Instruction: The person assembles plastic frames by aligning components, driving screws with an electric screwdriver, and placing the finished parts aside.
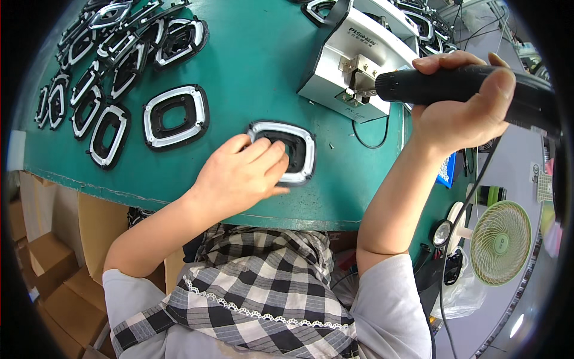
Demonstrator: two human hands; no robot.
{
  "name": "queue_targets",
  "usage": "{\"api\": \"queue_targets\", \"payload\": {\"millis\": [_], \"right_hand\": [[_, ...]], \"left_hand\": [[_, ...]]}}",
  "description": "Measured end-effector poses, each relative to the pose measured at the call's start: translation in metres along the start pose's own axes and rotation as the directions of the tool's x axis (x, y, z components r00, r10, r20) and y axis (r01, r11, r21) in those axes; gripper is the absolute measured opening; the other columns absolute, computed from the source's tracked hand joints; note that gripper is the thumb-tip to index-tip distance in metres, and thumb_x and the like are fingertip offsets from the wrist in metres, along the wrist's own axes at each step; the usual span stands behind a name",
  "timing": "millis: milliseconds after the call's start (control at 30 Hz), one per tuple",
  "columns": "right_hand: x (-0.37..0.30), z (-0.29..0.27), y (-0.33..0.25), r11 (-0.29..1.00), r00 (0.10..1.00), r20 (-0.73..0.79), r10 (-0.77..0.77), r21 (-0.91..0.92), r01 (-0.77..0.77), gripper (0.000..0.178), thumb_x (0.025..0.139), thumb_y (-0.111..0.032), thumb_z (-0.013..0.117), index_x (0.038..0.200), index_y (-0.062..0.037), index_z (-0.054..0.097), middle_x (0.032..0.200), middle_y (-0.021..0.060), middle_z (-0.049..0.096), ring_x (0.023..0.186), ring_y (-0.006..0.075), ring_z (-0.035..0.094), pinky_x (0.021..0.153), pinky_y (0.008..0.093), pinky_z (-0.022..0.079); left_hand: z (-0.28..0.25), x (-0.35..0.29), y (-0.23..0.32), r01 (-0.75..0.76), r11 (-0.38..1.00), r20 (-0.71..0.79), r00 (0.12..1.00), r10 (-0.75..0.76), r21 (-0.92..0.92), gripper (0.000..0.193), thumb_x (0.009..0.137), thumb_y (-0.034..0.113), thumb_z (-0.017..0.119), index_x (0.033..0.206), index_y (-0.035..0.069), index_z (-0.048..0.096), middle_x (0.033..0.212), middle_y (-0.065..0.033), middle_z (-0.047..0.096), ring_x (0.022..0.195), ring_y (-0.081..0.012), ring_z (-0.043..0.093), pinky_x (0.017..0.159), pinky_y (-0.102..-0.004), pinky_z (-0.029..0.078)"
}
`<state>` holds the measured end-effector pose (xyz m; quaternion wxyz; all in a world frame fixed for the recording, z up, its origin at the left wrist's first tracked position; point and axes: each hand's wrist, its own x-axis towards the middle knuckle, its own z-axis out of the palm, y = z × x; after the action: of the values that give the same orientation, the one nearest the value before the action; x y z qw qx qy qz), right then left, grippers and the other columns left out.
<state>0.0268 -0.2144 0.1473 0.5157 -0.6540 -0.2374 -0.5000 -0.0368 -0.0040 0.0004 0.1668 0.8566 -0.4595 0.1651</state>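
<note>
Head view: the frame, on the green table beneath the left hand, is judged light, stiff and smooth, best held by its outer rim. It is a rounded black rectangle with a white band around an open centre. The left fingers curl over its left side, whether gripping or resting cannot be told; the right hand is closed around a black power screwdriver
</note>
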Motion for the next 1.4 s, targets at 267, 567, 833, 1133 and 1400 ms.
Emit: {"api": "queue_targets", "payload": {"millis": [267,567,833,1133,1400], "right_hand": [[-0.011,-0.003,0.002,0.993,0.994,0.029,0.107,-0.047,-0.105,0.060,0.086,-0.049,0.055,0.108,0.0053,0.042,0.062,0.0166,0.056,0.045,0.0255,0.056,0.047,0.0373,0.052],[-0.053,-0.007,-0.028,0.880,0.897,0.154,0.414,0.185,-0.438,0.056,0.090,-0.053,0.042,0.114,-0.0024,0.046,0.067,0.0142,0.054,0.048,0.0244,0.054,0.045,0.0388,0.048],[-0.074,-0.005,-0.044,0.899,0.874,0.256,0.413,0.038,-0.437,0.064,0.089,-0.057,0.044,0.118,-0.0008,0.037,0.069,0.0142,0.053,0.047,0.0234,0.052,0.046,0.0376,0.048],[-0.089,0.002,-0.046,0.909,0.858,0.320,0.402,-0.023,-0.417,0.070,0.084,-0.059,0.055,0.117,-0.0001,0.036,0.067,0.0136,0.053,0.047,0.0217,0.054,0.045,0.0340,0.051],[-0.089,0.003,-0.044,0.882,0.802,0.448,0.394,0.060,-0.467,0.071,0.083,-0.058,0.058,0.118,0.0000,0.037,0.067,0.0142,0.054,0.048,0.0224,0.055,0.047,0.0354,0.052]], "left_hand": [[-0.020,0.011,-0.013,0.364,0.905,0.029,0.930,-0.366,-0.221,0.062,0.063,0.032,0.079,0.116,0.011,0.056,0.118,-0.0062,0.051,0.115,-0.0261,0.045,0.097,-0.0406,0.030],[0.000,0.008,-0.018,0.384,0.889,0.058,0.922,-0.382,-0.250,0.065,0.061,0.034,0.081,0.117,0.013,0.055,0.112,-0.0063,0.051,0.115,-0.0261,0.045,0.098,-0.0416,0.030],[0.001,0.009,-0.015,0.388,0.897,0.019,0.919,-0.393,-0.211,0.062,0.062,0.038,0.080,0.115,0.012,0.059,0.110,-0.0045,0.051,0.112,-0.0227,0.047,0.094,-0.0401,0.035],[0.003,0.010,-0.013,0.390,0.898,0.004,0.918,-0.398,-0.202,0.063,0.062,0.037,0.081,0.115,0.011,0.058,0.109,-0.0060,0.050,0.109,-0.0247,0.046,0.091,-0.0399,0.039],[0.003,0.011,-0.013,0.402,0.882,0.011,0.911,-0.412,-0.247,0.064,0.061,0.033,0.082,0.114,0.007,0.057,0.110,-0.0086,0.048,0.110,-0.0275,0.045,0.092,-0.0417,0.042]]}}
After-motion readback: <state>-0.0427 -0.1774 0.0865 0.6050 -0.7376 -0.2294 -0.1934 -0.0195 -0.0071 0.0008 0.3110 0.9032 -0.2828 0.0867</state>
